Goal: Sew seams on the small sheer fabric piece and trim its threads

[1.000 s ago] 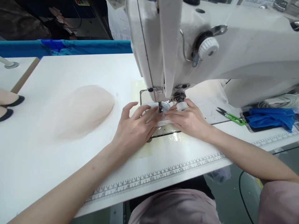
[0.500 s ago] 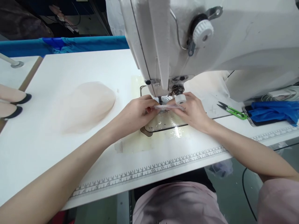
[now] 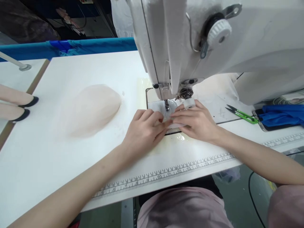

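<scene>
My left hand (image 3: 148, 128) is closed in front of the presser foot (image 3: 167, 107) of a white sewing machine (image 3: 159, 41), its fingertips meeting those of my right hand. My right hand (image 3: 197, 122) has its fingers pressed together on a small piece of sheer whitish fabric (image 3: 175, 125). Only a pale edge of that fabric shows between the hands; the fingers cover the rest. Both hands rest low over the metal needle plate (image 3: 154, 105), just on the near side of the foot.
Sheer beige fabric (image 3: 97, 107) lies on the white table to the left. Green-handled thread snips (image 3: 242, 114) and a blue cloth (image 3: 282, 114) over a dark-screened device are at right. A ruler strip (image 3: 163, 174) runs along the front edge. Two beige black-tipped shapes (image 3: 23, 104) stand far left.
Both hands have come back towards me from the presser foot, bringing the fabric from beneath the needle area to its near side. The foot is now more visible. The view has shifted slightly.
</scene>
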{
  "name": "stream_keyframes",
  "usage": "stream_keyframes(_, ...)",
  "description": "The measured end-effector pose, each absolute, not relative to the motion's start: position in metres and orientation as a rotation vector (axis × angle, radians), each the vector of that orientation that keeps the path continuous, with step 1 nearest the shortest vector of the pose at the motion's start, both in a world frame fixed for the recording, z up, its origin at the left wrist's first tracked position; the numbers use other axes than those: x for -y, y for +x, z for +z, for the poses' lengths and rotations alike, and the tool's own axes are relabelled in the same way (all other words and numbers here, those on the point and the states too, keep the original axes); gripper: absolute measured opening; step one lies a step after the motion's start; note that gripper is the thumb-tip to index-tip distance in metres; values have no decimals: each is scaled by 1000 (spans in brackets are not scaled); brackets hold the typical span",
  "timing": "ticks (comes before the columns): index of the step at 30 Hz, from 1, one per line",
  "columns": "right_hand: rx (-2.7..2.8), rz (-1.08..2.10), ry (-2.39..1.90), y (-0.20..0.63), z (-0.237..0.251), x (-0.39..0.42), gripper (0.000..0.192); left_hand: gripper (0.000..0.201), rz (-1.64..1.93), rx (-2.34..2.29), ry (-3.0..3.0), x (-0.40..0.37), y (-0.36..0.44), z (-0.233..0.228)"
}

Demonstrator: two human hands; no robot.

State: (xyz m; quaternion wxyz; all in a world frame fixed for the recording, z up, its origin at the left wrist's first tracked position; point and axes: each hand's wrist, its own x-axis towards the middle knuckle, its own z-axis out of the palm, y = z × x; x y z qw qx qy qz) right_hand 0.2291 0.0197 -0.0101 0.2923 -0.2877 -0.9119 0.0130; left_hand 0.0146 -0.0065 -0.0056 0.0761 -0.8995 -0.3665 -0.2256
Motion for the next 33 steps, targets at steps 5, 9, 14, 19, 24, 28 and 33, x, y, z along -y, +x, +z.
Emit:
stream_keyframes(5, 2483, -92, -700, 231, -11, -18, 20, 26, -532, 1037, -2515, 24, 19, -4)
stream_keyframes(9, 2492, -79, -708, 231, -11, -19, 21, 23, -494, 1053, -2534, 24, 20, -2)
stream_keyframes(14, 2481, -90, -722, 230, -11, -19, 20, 24, -509, 1083, -2552, 20, 19, -4)
stream_keyframes(19, 2504, -179, -788, 228, -12, -23, 19, 24, -505, 1094, -2537, 13, 17, -6)
stream_keyframes(24, 2502, -234, -835, 227, -15, -29, 18, 23, -531, 1112, -2499, 4, 16, -9)
stream_keyframes(28, 2506, -315, -811, 228, -14, -27, 18, 22, -516, 1096, -2476, 4, 16, -9)
stream_keyframes(33, 2521, -297, -722, 229, -11, -22, 19, 20, -509, 1049, -2450, 9, 16, -7)
